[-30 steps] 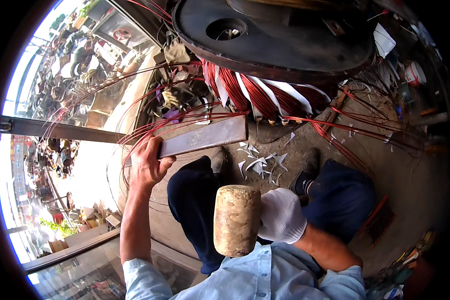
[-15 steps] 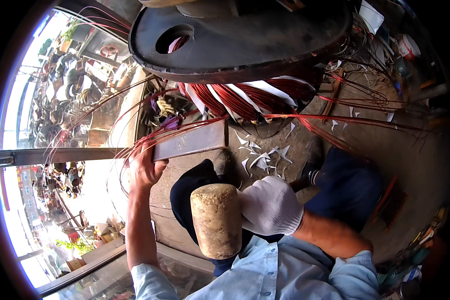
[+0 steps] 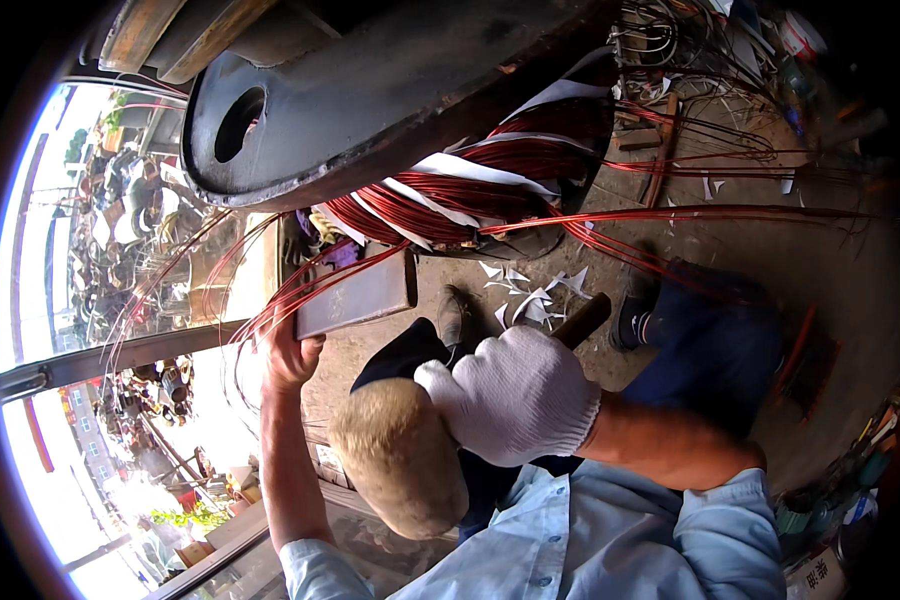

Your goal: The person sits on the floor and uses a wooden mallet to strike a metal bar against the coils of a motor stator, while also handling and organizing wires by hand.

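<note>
R hand [image 3: 515, 395], in a white knit glove, has its fingers wrapped tight round the handle of a mallet [image 3: 400, 455]; the pale, worn wooden head sits just left of and below the glove, close to the camera, and the dark handle end [image 3: 585, 318] pokes out past the fingers up and to the right. L hand [image 3: 290, 355], bare, is raised w/ fingers closed on the lower left end of a flat metal bar [image 3: 358, 296]; the bar runs up and right from those fingers, tilted a bit, its far end near the copper coil [image 3: 440, 205]. The coil, red-brown wire w/ white paper strips between the turns, lies above both hands, under the rim of a big dark steel housing [image 3: 370, 100] w/ a round hole in it. Loose copper wires [image 3: 670, 215] fan out from the coil: some sweep down-left past the L fingers, others run right, well apart from the glove. White paper scraps [image 3: 530, 295] lie on the concrete floor [image 3: 820, 280] between bar and handle end. Dark trouser legs and a shoe [image 3: 453, 315] show beyond the glove; a second shoe, probably, sits right of the handle end but is blurred. Light blue shirt sleeves at the lower edge.
</note>
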The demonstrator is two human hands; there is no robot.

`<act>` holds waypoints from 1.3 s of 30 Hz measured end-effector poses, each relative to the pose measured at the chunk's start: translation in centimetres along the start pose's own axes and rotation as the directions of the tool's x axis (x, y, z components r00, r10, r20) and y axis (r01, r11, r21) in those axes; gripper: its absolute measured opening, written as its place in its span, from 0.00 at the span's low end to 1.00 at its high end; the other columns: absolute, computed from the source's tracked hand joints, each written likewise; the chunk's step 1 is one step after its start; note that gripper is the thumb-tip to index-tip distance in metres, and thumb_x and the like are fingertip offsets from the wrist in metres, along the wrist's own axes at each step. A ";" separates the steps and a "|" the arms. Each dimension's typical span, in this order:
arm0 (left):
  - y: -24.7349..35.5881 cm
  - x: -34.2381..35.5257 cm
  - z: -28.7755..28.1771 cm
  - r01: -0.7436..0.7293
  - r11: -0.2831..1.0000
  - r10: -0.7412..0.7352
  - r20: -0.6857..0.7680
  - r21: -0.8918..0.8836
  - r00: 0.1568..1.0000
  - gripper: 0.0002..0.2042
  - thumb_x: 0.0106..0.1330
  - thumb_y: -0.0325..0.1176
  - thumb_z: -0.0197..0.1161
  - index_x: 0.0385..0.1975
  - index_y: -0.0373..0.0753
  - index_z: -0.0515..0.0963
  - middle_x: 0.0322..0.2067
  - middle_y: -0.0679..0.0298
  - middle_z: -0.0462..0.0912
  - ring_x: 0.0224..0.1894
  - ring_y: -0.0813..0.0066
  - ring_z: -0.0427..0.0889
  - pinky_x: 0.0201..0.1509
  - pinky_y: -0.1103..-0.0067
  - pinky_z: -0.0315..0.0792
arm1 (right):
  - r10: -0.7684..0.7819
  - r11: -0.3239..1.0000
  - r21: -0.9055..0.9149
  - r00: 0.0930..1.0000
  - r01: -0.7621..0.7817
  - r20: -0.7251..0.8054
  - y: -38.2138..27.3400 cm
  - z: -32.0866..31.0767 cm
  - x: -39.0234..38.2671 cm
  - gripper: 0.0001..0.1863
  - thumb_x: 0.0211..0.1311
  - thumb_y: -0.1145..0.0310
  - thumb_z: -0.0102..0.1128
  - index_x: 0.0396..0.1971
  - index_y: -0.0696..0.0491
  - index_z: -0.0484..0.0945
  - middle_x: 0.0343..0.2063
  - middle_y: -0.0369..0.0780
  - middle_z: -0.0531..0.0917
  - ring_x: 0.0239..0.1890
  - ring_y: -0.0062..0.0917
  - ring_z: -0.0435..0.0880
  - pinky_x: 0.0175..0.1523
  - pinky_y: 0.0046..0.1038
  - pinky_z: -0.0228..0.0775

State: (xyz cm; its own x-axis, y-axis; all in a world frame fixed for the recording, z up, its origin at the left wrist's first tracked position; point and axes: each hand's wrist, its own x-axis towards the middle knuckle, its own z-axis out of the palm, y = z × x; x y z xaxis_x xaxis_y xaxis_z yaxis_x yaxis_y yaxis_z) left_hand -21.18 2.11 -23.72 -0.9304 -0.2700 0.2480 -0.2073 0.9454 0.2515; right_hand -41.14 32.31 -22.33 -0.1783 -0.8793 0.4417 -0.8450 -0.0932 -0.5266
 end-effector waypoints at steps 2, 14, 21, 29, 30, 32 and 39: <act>0.5 0.6 0.2 0.001 0.999 -0.001 -0.001 0.032 1.000 0.37 0.71 0.64 0.54 0.54 0.28 0.78 0.43 0.43 0.84 0.41 0.44 0.84 0.45 0.61 0.78 | 0.080 0.997 -0.014 0.995 -0.081 -0.062 1.4 0.7 0.0 0.14 0.54 0.53 0.67 0.27 0.48 0.79 0.18 0.38 0.78 0.21 0.36 0.81 0.29 0.39 0.71; 0.0 0.3 0.7 0.006 0.999 -0.007 -0.024 -0.034 1.000 0.39 0.69 0.68 0.54 0.53 0.29 0.80 0.47 0.44 0.85 0.45 0.44 0.85 0.51 0.62 0.78 | -0.066 0.996 0.054 0.990 0.074 -0.127 -0.2 0.4 -1.9 0.07 0.54 0.63 0.62 0.29 0.50 0.81 0.14 0.34 0.73 0.18 0.28 0.76 0.25 0.34 0.65; 1.0 1.1 1.3 -0.023 0.999 0.018 -0.140 -0.033 0.990 0.39 0.68 0.72 0.49 0.35 0.32 0.77 0.23 0.55 0.76 0.24 0.57 0.78 0.30 0.68 0.71 | -0.096 0.995 0.017 0.993 0.097 -0.068 -0.1 1.1 -2.1 0.10 0.53 0.61 0.65 0.31 0.50 0.80 0.16 0.34 0.70 0.19 0.28 0.75 0.26 0.34 0.64; -0.4 0.7 1.0 -0.018 0.990 0.009 -0.063 -0.142 0.998 0.37 0.66 0.65 0.60 0.52 0.29 0.80 0.43 0.45 0.85 0.43 0.44 0.85 0.49 0.62 0.78 | -0.016 1.000 0.015 0.990 0.018 -0.138 0.7 0.9 0.0 0.10 0.55 0.62 0.64 0.23 0.48 0.72 0.18 0.34 0.71 0.19 0.29 0.75 0.24 0.35 0.64; 0.2 1.6 0.8 -0.053 0.993 0.046 -0.073 -0.105 0.996 0.37 0.66 0.66 0.60 0.50 0.30 0.80 0.41 0.46 0.84 0.42 0.44 0.84 0.48 0.62 0.78 | -0.080 0.996 0.023 0.980 0.085 -0.183 0.5 1.0 -0.2 0.09 0.55 0.62 0.62 0.22 0.47 0.72 0.17 0.34 0.71 0.18 0.28 0.75 0.24 0.34 0.63; 0.0 1.4 0.7 -0.021 0.991 0.018 -0.023 -0.131 1.000 0.36 0.65 0.66 0.61 0.48 0.30 0.80 0.38 0.45 0.83 0.39 0.43 0.83 0.45 0.61 0.77 | -0.131 0.991 -0.029 0.984 0.129 -0.117 -0.5 0.6 -0.5 0.09 0.56 0.63 0.60 0.21 0.47 0.71 0.15 0.34 0.69 0.16 0.27 0.74 0.24 0.33 0.61; 1.5 1.3 -0.3 0.095 0.982 -0.089 0.047 -0.163 0.995 0.36 0.66 0.67 0.59 0.43 0.31 0.80 0.31 0.50 0.81 0.34 0.48 0.81 0.40 0.64 0.76 | 0.134 0.989 0.082 0.984 -0.125 -0.116 -0.2 0.6 0.8 0.14 0.54 0.57 0.68 0.19 0.47 0.76 0.14 0.38 0.75 0.18 0.36 0.80 0.24 0.40 0.69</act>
State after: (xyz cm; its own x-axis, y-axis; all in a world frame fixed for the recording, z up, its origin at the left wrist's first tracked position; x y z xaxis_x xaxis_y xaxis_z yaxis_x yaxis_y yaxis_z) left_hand -22.55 3.08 -22.73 -0.9214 -0.3442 0.1807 -0.2430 0.8728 0.4234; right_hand -40.78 31.33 -22.26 -0.3469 -0.8237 0.4485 -0.7718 -0.0210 -0.6356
